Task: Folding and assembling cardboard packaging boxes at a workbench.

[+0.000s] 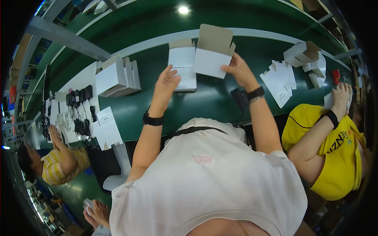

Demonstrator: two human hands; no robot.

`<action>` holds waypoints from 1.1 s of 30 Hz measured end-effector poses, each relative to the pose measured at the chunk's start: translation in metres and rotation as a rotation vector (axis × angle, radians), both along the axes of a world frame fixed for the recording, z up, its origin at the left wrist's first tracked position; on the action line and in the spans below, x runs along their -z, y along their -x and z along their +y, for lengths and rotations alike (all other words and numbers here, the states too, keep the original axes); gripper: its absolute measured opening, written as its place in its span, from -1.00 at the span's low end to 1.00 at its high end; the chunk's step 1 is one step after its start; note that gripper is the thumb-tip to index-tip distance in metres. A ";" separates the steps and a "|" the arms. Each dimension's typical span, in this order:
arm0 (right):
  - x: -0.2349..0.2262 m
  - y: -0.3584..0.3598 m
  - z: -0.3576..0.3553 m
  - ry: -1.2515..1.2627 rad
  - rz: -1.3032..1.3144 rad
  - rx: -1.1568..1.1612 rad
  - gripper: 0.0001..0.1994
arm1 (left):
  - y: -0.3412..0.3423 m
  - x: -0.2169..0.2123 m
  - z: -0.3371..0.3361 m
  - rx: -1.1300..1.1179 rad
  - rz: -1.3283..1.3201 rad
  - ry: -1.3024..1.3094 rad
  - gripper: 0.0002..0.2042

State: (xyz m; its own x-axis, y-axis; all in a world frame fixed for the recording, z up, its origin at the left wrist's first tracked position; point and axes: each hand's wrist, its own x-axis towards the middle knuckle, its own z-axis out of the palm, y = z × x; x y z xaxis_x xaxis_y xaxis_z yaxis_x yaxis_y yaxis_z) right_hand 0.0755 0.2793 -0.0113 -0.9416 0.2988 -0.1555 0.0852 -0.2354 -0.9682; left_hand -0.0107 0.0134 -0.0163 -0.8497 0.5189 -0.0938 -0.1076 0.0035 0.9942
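My right hand [239, 69] holds a white cardboard box [212, 57] by its lower right corner, raised over the green belt [204, 104], its brown-lined top flap standing open. My left hand [166, 84] hovers with fingers apart just left of a stack of flat white box blanks [182, 67] lying on the belt, holding nothing. Both wrists wear black bands.
Folded white boxes [118, 76] stand at the left of the belt, with black chargers and cables [80, 106] and white sheets beyond. Flat blanks [280, 82] and more boxes [305, 55] lie to the right. A person in yellow [334, 145] works at right, another in stripes [59, 163] at left.
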 end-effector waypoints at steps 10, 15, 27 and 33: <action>-0.003 0.003 0.080 0.221 -0.098 -0.101 -0.32 | -0.007 0.004 -0.033 -0.103 -0.306 -0.022 -0.70; 0.018 0.015 0.080 -0.066 -0.007 0.028 -0.24 | -0.012 0.004 -0.037 -0.118 -0.319 -0.048 -0.75; 0.082 0.040 0.100 -0.471 -0.073 -0.009 -0.02 | -0.017 0.002 -0.052 -0.175 -0.263 0.018 -0.76; 0.089 0.013 0.095 -0.298 -0.162 0.080 0.10 | -0.014 0.017 -0.051 -0.233 -0.200 0.122 -0.76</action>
